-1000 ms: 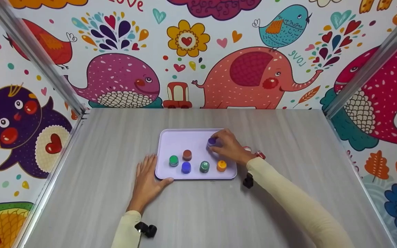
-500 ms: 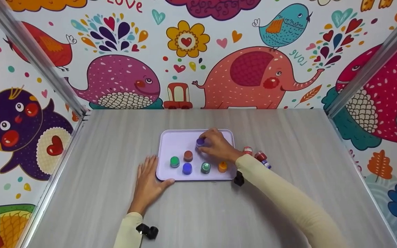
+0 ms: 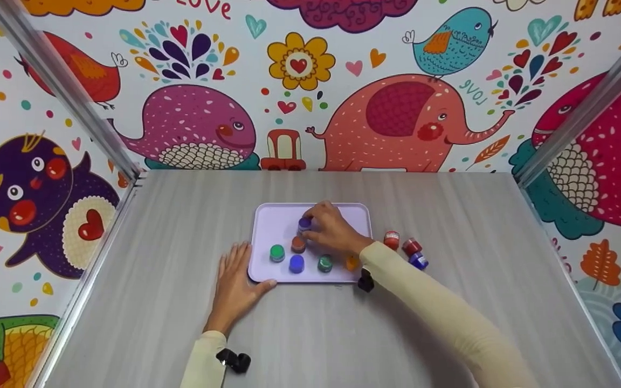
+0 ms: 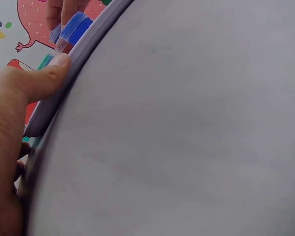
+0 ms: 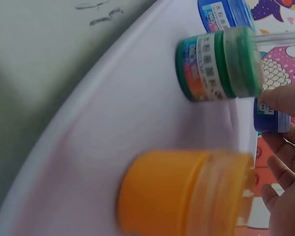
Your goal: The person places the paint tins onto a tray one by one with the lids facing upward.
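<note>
My right hand (image 3: 335, 229) pinches a dark purple-blue paint jar (image 3: 304, 224) between thumb and fingers over the middle of the lilac tray (image 3: 273, 218). In the right wrist view this jar (image 5: 265, 115) has a paper label. Just in front of it on the tray is a brown jar (image 3: 298, 244), with a bright green jar (image 3: 277, 253) to its left and a blue jar (image 3: 296, 263) nearer me. A darker green jar (image 3: 325, 263) and an orange jar (image 5: 162, 194) stand to the right. My left hand (image 3: 236, 293) rests at the tray's left front corner, fingers straight, thumb along the front rim.
To the right of the tray, a bright red jar (image 3: 391, 240), a dark red jar (image 3: 412, 247) and a blue jar (image 3: 418, 261) lie on the grey table (image 3: 181, 215). Printed wall panels (image 3: 197, 124) and metal posts (image 3: 73, 97) border the table.
My right hand has carried the purple-blue jar leftward across the tray to behind the brown jar. The jars right of the tray have come out from behind the arm. My left hand stays put.
</note>
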A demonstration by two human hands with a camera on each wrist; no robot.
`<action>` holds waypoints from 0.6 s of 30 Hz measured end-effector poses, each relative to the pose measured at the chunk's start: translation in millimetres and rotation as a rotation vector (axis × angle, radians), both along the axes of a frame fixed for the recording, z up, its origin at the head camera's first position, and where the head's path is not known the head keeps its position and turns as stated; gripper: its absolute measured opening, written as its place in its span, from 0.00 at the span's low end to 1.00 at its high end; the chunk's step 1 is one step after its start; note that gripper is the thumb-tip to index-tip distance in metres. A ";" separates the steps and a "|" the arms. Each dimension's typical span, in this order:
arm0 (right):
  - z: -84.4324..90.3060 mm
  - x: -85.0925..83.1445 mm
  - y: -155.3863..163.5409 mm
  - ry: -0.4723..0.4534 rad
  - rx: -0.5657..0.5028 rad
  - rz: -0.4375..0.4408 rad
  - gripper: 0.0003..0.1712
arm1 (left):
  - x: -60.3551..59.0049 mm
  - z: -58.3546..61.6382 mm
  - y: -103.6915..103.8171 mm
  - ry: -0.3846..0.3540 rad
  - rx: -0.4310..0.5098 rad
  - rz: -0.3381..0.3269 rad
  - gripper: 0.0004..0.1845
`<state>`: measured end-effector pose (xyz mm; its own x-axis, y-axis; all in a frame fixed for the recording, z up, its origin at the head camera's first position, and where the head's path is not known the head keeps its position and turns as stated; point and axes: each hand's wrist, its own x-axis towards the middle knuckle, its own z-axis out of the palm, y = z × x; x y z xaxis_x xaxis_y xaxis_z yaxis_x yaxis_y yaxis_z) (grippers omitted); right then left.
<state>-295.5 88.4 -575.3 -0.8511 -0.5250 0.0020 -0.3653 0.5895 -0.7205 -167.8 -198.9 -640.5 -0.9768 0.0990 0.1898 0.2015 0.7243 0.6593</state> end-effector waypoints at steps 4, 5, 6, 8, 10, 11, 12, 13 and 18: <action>0.9 -0.2 -13.0 -0.014 -0.019 -0.001 0.23 | 0.7 0.9 -0.3 0.003 0.003 0.000 0.62; 0.8 -0.4 -16.3 -0.014 -0.020 0.003 0.23 | 0.8 0.9 -0.4 0.003 0.004 0.000 0.62; 0.8 -0.4 -19.3 -0.015 -0.022 0.009 0.23 | 0.9 0.8 -0.6 0.002 0.004 0.000 0.62; 0.6 0.1 -24.7 -0.019 -0.022 0.018 0.23 | 0.9 0.3 -0.8 0.004 0.003 -0.001 0.62; -0.2 0.7 -29.3 -0.018 -0.018 0.027 0.24 | 0.8 -0.3 -0.9 0.012 -0.001 -0.002 0.62; -0.6 1.1 -31.2 -0.019 -0.016 0.029 0.24 | 0.6 -0.5 -1.0 0.013 0.000 -0.003 0.62; -1.2 1.5 -33.0 -0.017 -0.013 0.031 0.24 | 0.5 -0.5 -0.9 0.018 0.000 -0.004 0.62; -1.9 1.8 -34.6 -0.013 -0.010 0.033 0.24 | 0.5 -0.5 -0.8 0.022 0.001 -0.004 0.62; -6.1 3.2 -40.1 0.036 0.006 0.046 0.22 | 1.1 -0.2 0.2 0.028 -0.001 -0.005 0.62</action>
